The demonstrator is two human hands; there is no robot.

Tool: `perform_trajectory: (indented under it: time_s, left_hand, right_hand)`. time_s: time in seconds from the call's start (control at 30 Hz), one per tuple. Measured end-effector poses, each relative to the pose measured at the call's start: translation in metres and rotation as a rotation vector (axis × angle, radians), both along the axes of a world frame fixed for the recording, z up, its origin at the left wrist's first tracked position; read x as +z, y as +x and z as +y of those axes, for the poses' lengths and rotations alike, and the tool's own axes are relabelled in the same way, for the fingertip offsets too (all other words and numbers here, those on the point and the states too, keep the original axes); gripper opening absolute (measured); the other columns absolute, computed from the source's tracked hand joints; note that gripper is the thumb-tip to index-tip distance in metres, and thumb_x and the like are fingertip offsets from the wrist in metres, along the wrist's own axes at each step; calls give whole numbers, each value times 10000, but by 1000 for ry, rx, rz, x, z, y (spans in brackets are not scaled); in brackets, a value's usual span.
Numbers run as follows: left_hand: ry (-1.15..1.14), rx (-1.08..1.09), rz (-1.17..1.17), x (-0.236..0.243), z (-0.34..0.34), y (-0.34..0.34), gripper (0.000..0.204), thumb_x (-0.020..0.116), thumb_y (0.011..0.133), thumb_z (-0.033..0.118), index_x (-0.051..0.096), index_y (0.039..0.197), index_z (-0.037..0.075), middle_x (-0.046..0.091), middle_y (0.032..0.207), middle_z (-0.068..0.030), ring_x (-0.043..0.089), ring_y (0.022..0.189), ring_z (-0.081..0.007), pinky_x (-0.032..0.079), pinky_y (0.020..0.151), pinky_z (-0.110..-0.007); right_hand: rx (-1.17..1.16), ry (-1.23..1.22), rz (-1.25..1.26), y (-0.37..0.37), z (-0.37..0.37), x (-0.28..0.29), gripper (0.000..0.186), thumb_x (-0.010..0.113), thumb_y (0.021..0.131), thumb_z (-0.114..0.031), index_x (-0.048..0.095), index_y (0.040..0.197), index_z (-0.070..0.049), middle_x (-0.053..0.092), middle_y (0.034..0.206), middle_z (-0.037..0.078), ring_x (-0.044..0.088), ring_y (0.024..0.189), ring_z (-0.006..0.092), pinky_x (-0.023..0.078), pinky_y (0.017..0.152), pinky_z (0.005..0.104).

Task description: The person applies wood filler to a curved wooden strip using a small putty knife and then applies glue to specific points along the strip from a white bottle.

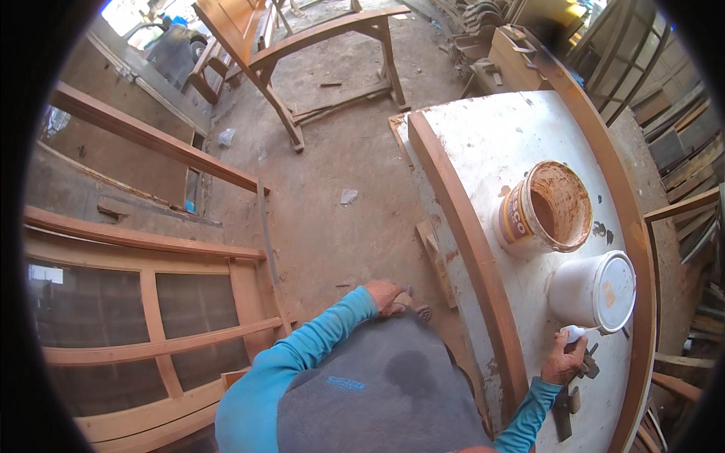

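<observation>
My right hand [560, 365] is closed around a small white bottle [576, 333] with a thin nozzle, held over the white bench [483, 143]. The nozzle points toward the base of a white lidded bucket [585, 287]; I cannot tell whether they touch. Under and beside that hand lie dark metal tools [563, 415], partly covered by it. Beyond the lidded bucket stands an open bucket [521, 215] smeared inside with reddish-brown matter. In front of my body, near my sandalled foot [424, 311], is my left hand [384, 293]; its fingertips are hidden.
Long reddish wooden beams [468, 234] run along both sides of the bench. A wooden door frame with dark panels [204, 302] stands at my left. Farther off, a wooden trestle [325, 45] rests on the dusty floor [340, 234]. Stacked timber [691, 151] lines the right.
</observation>
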State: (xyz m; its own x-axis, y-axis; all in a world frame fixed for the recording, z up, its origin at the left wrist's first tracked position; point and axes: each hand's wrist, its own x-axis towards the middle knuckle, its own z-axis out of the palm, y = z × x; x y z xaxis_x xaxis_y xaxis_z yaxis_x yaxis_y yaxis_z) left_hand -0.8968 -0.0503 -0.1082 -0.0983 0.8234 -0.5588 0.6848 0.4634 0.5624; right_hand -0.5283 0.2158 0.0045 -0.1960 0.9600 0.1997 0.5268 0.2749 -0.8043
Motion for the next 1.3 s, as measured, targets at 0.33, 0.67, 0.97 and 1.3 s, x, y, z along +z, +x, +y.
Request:
perform_trajectory:
  time_s: [0.33,0.67,0.97,1.3]
  left_hand:
    - [54,-35,50,8,58,-61,740,698,946,487,513,1479,8,686,1255,-276,648,1178,-457,521,1010,-529]
    - [376,361,305,33,95,-222,630,654,979,427,544,1421,-8,667,1294,-267,639,1210,-441,511,1052,-503]
    - [1045,537,334,53,168,-297,753,666,995,449,439,1503,-58,538,1430,-331,533,1337,-469,428,1163,-494]
    - [1053,563,222,47,211,-321,790,685,977,537,496,1483,-39,592,1398,-288,564,1333,-427,458,1122,-528]
  right_hand:
    - [-95,64,-52,-20,-27,22,336,581,1081,-234,630,1213,71,712,1062,160,703,867,217,582,768,328]
    - [-134,342,225,-198,-41,53,327,713,1004,-293,714,1049,31,744,934,164,718,786,265,613,689,370]
    - [3,165,214,-263,-50,20,273,617,1059,-110,593,1219,110,710,1101,182,697,890,208,599,800,328]
    - [-17,83,267,-311,-75,58,294,665,1029,-82,601,1265,81,708,999,140,683,841,152,577,776,289]
